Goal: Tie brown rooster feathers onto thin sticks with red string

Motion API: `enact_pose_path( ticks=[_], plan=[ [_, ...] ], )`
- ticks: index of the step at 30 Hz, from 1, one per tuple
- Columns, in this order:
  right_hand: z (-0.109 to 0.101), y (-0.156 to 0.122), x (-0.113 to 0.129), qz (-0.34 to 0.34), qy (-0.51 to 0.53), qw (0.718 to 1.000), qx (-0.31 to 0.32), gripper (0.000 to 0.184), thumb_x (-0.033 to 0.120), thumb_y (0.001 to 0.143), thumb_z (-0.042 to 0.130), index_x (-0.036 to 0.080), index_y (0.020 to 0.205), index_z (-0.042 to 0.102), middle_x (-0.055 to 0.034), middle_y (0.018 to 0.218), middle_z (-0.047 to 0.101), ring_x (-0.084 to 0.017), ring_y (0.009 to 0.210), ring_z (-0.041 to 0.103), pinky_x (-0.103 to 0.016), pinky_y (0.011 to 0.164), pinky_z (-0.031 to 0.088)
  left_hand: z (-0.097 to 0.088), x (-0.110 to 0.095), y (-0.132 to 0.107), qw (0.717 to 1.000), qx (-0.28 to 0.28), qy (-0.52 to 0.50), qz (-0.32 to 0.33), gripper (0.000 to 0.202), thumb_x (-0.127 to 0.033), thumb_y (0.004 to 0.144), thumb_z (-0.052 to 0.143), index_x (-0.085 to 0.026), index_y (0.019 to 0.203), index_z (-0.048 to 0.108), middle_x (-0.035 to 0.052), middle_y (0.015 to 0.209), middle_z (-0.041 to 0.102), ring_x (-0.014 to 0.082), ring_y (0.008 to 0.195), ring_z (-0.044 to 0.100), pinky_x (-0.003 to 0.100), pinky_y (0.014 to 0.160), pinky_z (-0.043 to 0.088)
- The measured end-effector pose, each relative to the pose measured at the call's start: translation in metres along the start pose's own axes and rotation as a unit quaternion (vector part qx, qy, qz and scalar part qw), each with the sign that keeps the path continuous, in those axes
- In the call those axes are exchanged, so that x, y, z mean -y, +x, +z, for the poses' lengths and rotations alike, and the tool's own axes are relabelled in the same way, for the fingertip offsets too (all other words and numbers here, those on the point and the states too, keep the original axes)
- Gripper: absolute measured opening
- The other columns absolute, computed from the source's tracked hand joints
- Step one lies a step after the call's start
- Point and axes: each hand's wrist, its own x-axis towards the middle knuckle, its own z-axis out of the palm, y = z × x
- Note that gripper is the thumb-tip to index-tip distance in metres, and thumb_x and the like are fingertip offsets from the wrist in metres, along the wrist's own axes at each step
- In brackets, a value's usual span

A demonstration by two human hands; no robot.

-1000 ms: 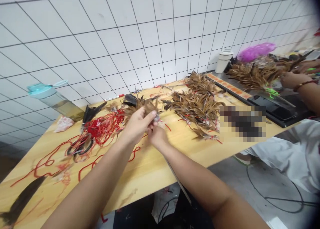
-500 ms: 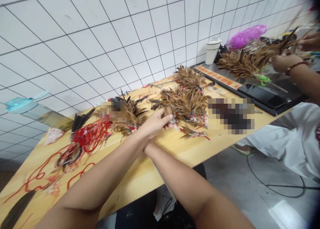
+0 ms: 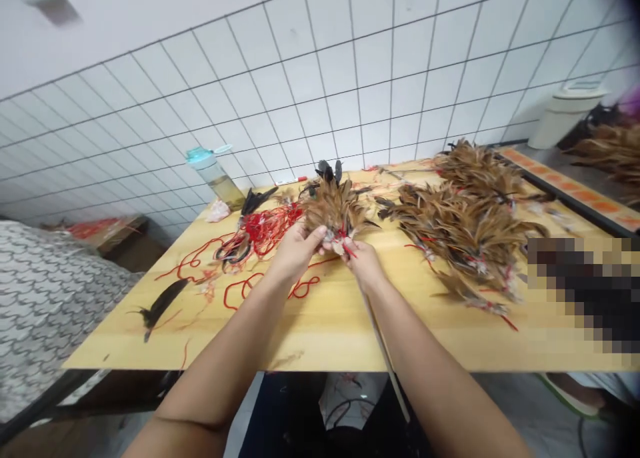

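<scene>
Both of my hands meet over the middle of the wooden table (image 3: 320, 325). My left hand (image 3: 295, 251) pinches the base of a small bunch of brown feathers (image 3: 333, 208). My right hand (image 3: 363, 265) is closed at the same base, where a bit of red string shows. A thin wooden stick (image 3: 385, 355) runs from my right hand back over the table's front edge. A loop of red string (image 3: 273, 288) lies just below my left hand.
A big heap of brown feather bunches (image 3: 460, 218) lies to the right. Scissors in a tangle of red string (image 3: 250, 238) sit left of my hands, with a clear bottle (image 3: 215, 175) by the tiled wall. A dark feather (image 3: 160, 305) lies near the left edge.
The view swung left, so the other person at the right is out of sight. My left hand came back from the feather heap with a bunch, and both hands now hold it.
</scene>
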Motion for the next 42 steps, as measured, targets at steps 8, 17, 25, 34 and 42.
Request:
enact_pose_path(
  ticks=[8, 17, 25, 34, 42],
  plan=[
    [0.008, -0.01, 0.01, 0.05, 0.061, 0.996, 0.049, 0.04, 0.055, 0.069, 0.062, 0.018, 0.06, 0.052, 0.0052, 0.045, 0.046, -0.006, 0.04, 0.035, -0.021, 0.042, 0.024, -0.028, 0.004, -0.008, 0.999, 0.026, -0.004, 0.02, 0.032, -0.036, 0.071, 0.075, -0.014, 0.082, 0.055, 0.0011, 0.066, 0.063, 0.0097, 0.059, 0.058, 0.02, 0.054, 0.045],
    [0.011, -0.018, 0.013, 0.043, 0.032, 0.995, 0.086, 0.066, 0.083, 0.067, 0.046, 0.017, 0.061, 0.054, 0.0019, 0.047, 0.049, -0.007, 0.039, 0.038, -0.022, 0.04, 0.025, -0.036, -0.004, -0.013, 0.999, 0.004, -0.027, 0.019, 0.031, -0.034, 0.07, 0.075, -0.014, 0.08, 0.055, 0.0003, 0.065, 0.062, 0.0092, 0.058, 0.057, 0.019, 0.052, 0.045],
    [0.009, -0.022, 0.019, 0.005, 0.013, 0.995, 0.101, 0.065, 0.082, 0.064, 0.052, 0.017, 0.064, 0.053, 0.004, 0.047, 0.047, -0.006, 0.041, 0.034, -0.023, 0.041, 0.023, -0.02, 0.01, -0.015, 0.999, -0.034, 0.023, 0.006, 0.028, -0.032, 0.074, 0.07, -0.014, 0.087, 0.053, -0.0007, 0.067, 0.061, 0.0087, 0.059, 0.058, 0.02, 0.056, 0.049],
    [0.012, -0.02, 0.013, -0.031, -0.015, 0.989, 0.147, 0.049, 0.068, 0.068, 0.06, 0.019, 0.07, 0.052, 0.0057, 0.05, 0.045, -0.008, 0.044, 0.035, -0.023, 0.042, 0.022, -0.021, 0.017, -0.013, 0.995, -0.073, 0.062, 0.013, 0.029, -0.033, 0.072, 0.069, -0.016, 0.09, 0.054, -0.0005, 0.073, 0.063, 0.011, 0.06, 0.06, 0.023, 0.056, 0.052],
    [0.012, -0.022, 0.011, -0.045, -0.038, 0.987, 0.148, 0.047, 0.065, 0.071, 0.058, 0.019, 0.069, 0.051, 0.0058, 0.05, 0.043, -0.008, 0.044, 0.034, -0.024, 0.044, 0.023, -0.025, 0.03, -0.011, 0.981, -0.12, 0.141, 0.05, 0.029, -0.033, 0.076, 0.067, -0.017, 0.099, 0.06, 0.0009, 0.076, 0.067, 0.011, 0.06, 0.06, 0.024, 0.06, 0.05]
  ],
)
